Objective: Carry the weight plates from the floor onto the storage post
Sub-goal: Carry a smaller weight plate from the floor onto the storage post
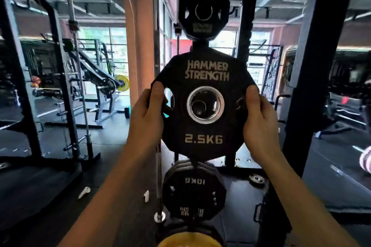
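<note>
One plate in hand: we hold the black round 2.5 kg rubber weight plate [203, 104], left hand [149, 115] and right hand [259, 120] fingers clamped on its rim.
Done: black 10 kg plates [193, 196] already hang below.
Left: we judge the hole must still slide over the steel storage post [198, 106].

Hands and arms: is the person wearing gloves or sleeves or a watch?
No. Both hands, the left hand and the right hand, are bare, with no gloves. Both forearms are bare too, as far as the picture shows: no sleeves, no watch, no wristbands, and no rings showing.

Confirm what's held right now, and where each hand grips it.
The 2.5 kg plate, upright. The left hand grips its left edge at the grip cutout; the right hand grips its right edge.
</note>
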`<act>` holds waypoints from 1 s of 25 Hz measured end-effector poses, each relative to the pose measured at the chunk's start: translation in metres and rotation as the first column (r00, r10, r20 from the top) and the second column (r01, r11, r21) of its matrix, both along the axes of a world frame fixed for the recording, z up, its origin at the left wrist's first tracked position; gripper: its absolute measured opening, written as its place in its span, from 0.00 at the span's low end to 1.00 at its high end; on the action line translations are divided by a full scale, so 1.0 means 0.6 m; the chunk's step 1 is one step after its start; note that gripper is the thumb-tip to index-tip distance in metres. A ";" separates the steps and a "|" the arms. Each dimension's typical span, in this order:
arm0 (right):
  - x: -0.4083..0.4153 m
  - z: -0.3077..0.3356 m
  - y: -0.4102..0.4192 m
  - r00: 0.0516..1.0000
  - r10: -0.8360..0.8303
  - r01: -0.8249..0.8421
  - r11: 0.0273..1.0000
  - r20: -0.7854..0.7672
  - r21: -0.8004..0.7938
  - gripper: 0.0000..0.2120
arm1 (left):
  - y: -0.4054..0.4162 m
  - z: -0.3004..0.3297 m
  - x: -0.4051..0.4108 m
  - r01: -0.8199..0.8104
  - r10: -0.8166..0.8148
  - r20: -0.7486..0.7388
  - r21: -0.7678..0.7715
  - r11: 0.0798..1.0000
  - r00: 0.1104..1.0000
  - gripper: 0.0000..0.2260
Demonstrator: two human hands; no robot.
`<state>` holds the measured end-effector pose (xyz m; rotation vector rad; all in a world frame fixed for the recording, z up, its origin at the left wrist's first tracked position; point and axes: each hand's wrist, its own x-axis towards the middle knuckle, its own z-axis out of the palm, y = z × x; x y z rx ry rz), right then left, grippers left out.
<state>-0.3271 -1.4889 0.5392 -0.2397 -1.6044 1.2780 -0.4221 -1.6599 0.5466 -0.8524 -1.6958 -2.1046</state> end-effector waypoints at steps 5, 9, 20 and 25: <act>-0.073 0.117 0.075 0.992 -0.025 0.039 0.992 -0.124 0.118 0.23 | 0.077 0.115 -0.069 -0.001 0.009 -0.097 0.086 0.996 0.995 0.19; -0.129 0.209 0.115 0.980 -0.024 0.065 0.978 -0.200 0.200 0.22 | 0.121 0.199 -0.134 0.009 0.025 -0.206 0.162 0.987 0.978 0.20; -0.279 0.401 0.208 0.941 -0.076 0.183 0.933 -0.329 0.310 0.28 | 0.208 0.393 -0.289 0.032 0.055 -0.396 0.211 0.977 0.917 0.20; -0.336 0.435 0.244 0.941 -0.122 0.226 0.921 -0.316 0.316 0.26 | 0.247 0.426 -0.348 0.019 0.057 -0.408 0.180 0.984 0.911 0.21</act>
